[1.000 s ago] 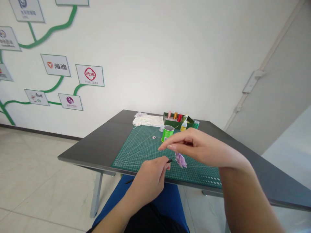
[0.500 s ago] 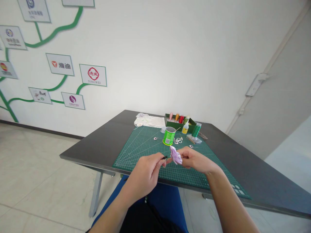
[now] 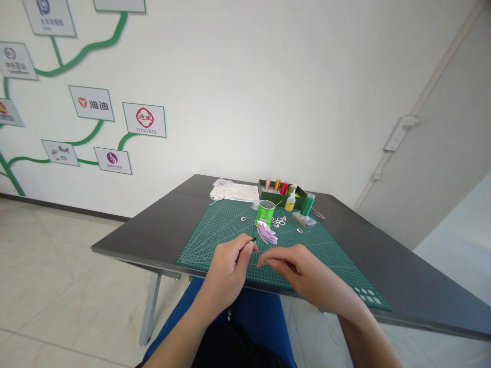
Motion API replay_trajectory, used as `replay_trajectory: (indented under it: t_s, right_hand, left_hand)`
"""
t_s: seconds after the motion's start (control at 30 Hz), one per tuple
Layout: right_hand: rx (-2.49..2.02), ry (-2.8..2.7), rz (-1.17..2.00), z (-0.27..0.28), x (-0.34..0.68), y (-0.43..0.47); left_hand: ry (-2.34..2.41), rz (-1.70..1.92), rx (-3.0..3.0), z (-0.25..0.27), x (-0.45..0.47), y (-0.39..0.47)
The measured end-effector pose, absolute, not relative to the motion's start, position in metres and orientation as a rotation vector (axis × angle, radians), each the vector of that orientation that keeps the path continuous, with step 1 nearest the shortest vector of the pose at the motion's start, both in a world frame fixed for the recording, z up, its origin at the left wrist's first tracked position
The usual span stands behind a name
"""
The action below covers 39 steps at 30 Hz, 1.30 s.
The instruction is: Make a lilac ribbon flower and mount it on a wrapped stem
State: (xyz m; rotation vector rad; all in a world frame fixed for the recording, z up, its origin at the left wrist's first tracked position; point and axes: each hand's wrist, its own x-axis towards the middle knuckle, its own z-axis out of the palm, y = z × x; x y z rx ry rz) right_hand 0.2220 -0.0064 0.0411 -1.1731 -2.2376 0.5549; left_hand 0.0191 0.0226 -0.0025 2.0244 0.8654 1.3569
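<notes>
My left hand [image 3: 229, 263] is closed around something thin and dark whose tip shows at the fingertips. Just beyond that tip is a lilac flower [image 3: 266, 233] with layered petals, tilted to the right and overlapping the base of a green can [image 3: 265, 210] from my viewpoint. The flower seems carried by the left hand, though the join is too small to make out. My right hand [image 3: 297, 266] is below and right of the flower, apart from its petals. Its fingers are bent and pressed together; anything between them is hidden.
A green cutting mat [image 3: 215, 240] covers the middle of the dark table [image 3: 153, 225]. White scissors [image 3: 280, 221], a glue bottle [image 3: 290, 201] and a green spool [image 3: 307, 204] stand or lie behind. Farther back are a box [image 3: 274, 196] of thread spools and white sheets [image 3: 238, 191].
The flower has swung left and away from me, with its petals tilted differently. My right hand has come off it and moved lower. My left hand has shifted slightly left.
</notes>
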Motion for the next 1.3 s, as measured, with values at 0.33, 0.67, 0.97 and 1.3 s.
replay_trajectory:
  t_s: [0.33,0.67,0.97,1.3]
  right_hand:
    - [-1.323,-2.421,0.110,0.048,0.195,-0.019]
    - [-1.376,-2.498,0.036,0.048,0.187,-0.022]
    - [-1.365,-2.389,0.031,0.047,0.198,-0.025]
    - [-1.256,-2.343,0.602,0.070,0.222,-0.036]
  left_hand:
    - [0.799,1.407,1.738,-0.008,0.020,0.026]
    - [0.440,1.315,1.323,-0.012,0.020,0.033]
    - [0.443,1.354,1.392,-0.008,0.016,0.031]
    - [0.767,1.408,1.834,-0.004,0.010,0.024]
